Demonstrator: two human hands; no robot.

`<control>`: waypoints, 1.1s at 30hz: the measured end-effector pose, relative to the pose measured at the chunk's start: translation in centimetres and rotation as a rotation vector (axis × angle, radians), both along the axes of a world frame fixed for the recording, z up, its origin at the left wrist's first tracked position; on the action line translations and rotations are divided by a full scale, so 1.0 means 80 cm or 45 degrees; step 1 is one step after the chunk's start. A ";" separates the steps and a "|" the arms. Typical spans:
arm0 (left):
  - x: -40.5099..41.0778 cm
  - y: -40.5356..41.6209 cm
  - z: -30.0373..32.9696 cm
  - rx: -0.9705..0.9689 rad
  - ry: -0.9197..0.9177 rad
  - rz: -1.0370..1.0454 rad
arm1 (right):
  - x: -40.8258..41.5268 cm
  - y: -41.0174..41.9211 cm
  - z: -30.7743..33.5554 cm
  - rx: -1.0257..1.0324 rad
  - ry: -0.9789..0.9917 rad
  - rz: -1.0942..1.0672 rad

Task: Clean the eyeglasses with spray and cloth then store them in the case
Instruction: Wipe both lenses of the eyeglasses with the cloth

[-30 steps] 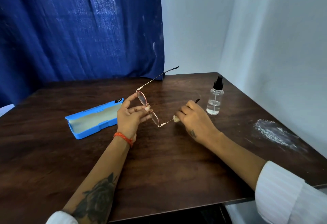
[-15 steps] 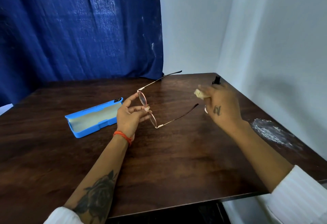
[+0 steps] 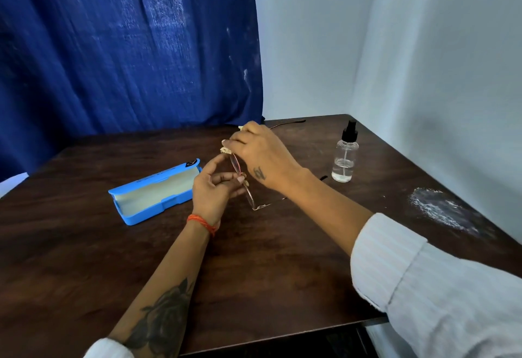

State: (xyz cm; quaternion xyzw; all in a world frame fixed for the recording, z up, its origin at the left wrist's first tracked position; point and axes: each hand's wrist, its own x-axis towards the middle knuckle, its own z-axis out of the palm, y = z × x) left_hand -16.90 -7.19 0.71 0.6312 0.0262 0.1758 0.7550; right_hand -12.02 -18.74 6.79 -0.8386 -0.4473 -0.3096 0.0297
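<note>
Eyeglasses [image 3: 248, 188]: 1, pinched by left hand [image 3: 214, 191] | right hand [image 3: 260, 157] clutches cloth [image 3: 226, 150]: 1 | case [image 3: 154, 192]: 1 | spray bottle [image 3: 345, 157]: 1

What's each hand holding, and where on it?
Left hand pinches the eyeglasses at the bridge, between the lenses. Right hand holds a bunched cloth in its fingertips, against the far lens.

Worn on the head, looking forward and down, close over the table [image 3: 254, 273], toward a curtained corner [image 3: 127, 46].

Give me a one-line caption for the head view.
Right hand wipes eyeglasses with cloth, left hand steadying them.
</note>
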 end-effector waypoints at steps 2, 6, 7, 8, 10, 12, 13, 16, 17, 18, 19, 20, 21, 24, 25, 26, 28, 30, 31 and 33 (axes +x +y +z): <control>0.001 0.000 -0.001 0.010 -0.012 -0.020 | 0.004 -0.006 -0.002 0.022 -0.062 -0.031; 0.003 0.002 -0.005 0.032 -0.020 -0.013 | 0.020 -0.030 -0.003 0.079 -0.097 -0.134; 0.004 0.004 -0.006 0.038 -0.019 -0.011 | 0.024 -0.036 -0.004 0.085 -0.086 -0.159; 0.004 0.005 -0.007 0.047 -0.017 -0.012 | 0.028 -0.043 -0.005 0.091 -0.070 -0.179; 0.005 0.006 -0.008 0.066 -0.015 -0.017 | 0.033 -0.054 -0.006 0.097 -0.047 -0.224; 0.005 0.006 -0.009 0.077 -0.013 -0.018 | 0.038 -0.065 -0.006 0.106 -0.042 -0.285; 0.005 0.006 -0.009 0.081 -0.011 -0.017 | 0.040 -0.071 -0.007 0.108 -0.044 -0.322; 0.006 0.006 -0.009 0.097 0.006 -0.021 | 0.049 -0.087 -0.008 0.098 -0.050 -0.420; 0.006 0.005 -0.009 0.103 0.011 -0.023 | 0.052 -0.092 -0.007 0.112 -0.037 -0.430; 0.006 0.005 -0.010 0.113 0.014 -0.026 | 0.054 -0.096 -0.006 0.134 -0.017 -0.429; 0.005 0.004 -0.010 0.125 0.018 -0.030 | 0.054 -0.101 -0.004 0.160 0.004 -0.421; 0.005 0.003 -0.009 0.132 0.022 -0.034 | 0.054 -0.105 -0.002 0.194 0.025 -0.410; 0.004 0.003 -0.009 0.132 0.026 -0.038 | 0.053 -0.109 0.002 0.245 0.052 -0.395; 0.003 0.005 -0.006 0.094 0.035 -0.026 | 0.049 -0.126 0.014 0.443 0.152 -0.368; 0.002 0.005 -0.005 0.068 0.035 -0.015 | 0.048 -0.131 0.018 0.511 0.171 -0.361; 0.002 0.006 -0.003 0.033 0.035 -0.006 | 0.046 -0.136 0.021 0.581 0.169 -0.353; 0.001 0.005 -0.001 -0.032 0.040 -0.001 | 0.039 -0.142 0.026 0.730 0.142 -0.335; 0.000 0.005 0.000 -0.090 0.044 -0.003 | 0.024 -0.142 0.025 0.883 0.165 -0.270; 0.000 0.005 0.000 -0.120 0.046 0.000 | 0.014 -0.139 0.021 0.944 0.206 -0.217; 0.001 0.004 0.001 -0.179 0.053 0.013 | -0.007 -0.131 0.007 1.006 0.319 -0.098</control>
